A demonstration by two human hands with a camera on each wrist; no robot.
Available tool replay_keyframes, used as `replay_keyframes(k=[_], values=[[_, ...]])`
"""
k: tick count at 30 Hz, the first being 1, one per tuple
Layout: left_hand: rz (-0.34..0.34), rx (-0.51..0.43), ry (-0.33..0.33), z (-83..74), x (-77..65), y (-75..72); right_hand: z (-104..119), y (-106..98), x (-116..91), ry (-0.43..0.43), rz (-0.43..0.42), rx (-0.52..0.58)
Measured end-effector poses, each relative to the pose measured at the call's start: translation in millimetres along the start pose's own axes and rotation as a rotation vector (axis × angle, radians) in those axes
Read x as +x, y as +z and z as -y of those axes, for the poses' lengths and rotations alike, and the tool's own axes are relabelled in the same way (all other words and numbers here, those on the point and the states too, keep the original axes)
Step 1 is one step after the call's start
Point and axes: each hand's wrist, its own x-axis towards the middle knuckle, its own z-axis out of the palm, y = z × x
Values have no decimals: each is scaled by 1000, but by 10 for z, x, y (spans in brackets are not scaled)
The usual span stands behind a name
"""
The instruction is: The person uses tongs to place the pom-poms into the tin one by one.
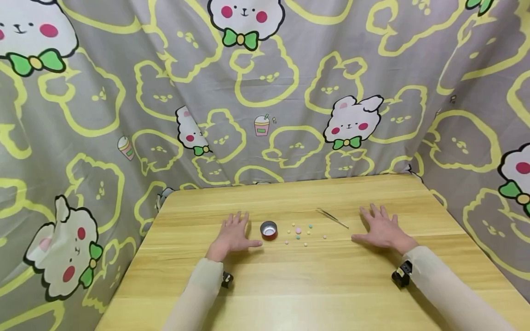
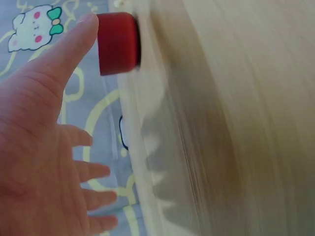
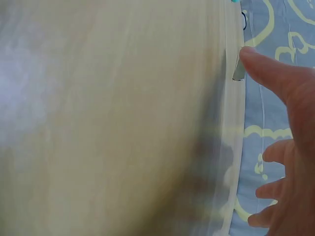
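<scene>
My left hand (image 1: 235, 234) is held over the table with fingers spread, its thumb pointing toward a small red cup (image 1: 269, 235) with a silvery inside. In the left wrist view the thumb tip overlaps the side of the red cup (image 2: 118, 44). On the right, my right hand (image 1: 382, 230) has its fingers spread too and holds nothing. Metal tweezers (image 1: 332, 217) lie slantwise just left of it; one end of the tweezers (image 3: 238, 72) shows by the thumb in the right wrist view. Between cup and tweezers, several small pastel beads lie scattered, the largest a pink bead (image 1: 298, 231).
Everything rests on a wood-grain table (image 1: 290, 285). A grey curtain (image 1: 298, 115) with cartoon prints hangs behind and along both sides of it. A black wrist camera (image 1: 401, 274) is strapped under each sleeve.
</scene>
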Motion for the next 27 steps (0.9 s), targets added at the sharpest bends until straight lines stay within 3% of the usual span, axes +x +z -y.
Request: replay_keyframes(k=[4,8,12,19,27], values=[[-15,-164,74,-78,104,-12,-12,0,4,-49,-26,-8],[20,-283,133,-165,215,7,-8,-2,8,-79,-28,10],[42,-331,180,-213,296,62,0,-1,26,-97,-17,44],[22,-405,244,-240,345,136,-2,30,72,-128,-10,63],[13,-411,248,-236,373,201,41,25,116,-151,-12,109]])
